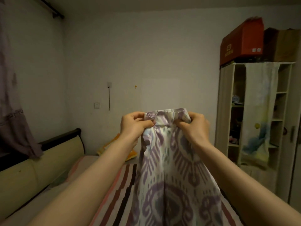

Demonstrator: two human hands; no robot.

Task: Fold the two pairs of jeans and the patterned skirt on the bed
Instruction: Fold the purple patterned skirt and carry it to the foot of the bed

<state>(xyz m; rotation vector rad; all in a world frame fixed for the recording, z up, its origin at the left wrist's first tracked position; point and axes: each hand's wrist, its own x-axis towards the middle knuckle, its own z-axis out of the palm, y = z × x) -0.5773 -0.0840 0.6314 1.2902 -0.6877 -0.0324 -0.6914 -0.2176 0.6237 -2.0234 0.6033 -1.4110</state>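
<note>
The patterned skirt (171, 168), white with purple and grey-blue swirls, hangs in the air in front of me, above the striped bed (117, 193). My left hand (135, 123) pinches the left end of its waistband. My right hand (195, 124) grips the right end. Both arms are stretched forward at about chest height, and the fabric falls straight down and out of the frame's bottom edge. No jeans are visible in this view.
A padded beige headboard (40, 160) runs along the left. An orange-and-white pillow (114, 144) lies at the bed's far end. A tall white wardrobe (254, 119) with open shelves stands at the right, with red cardboard boxes (241, 41) on top. A curtain (11, 103) hangs far left.
</note>
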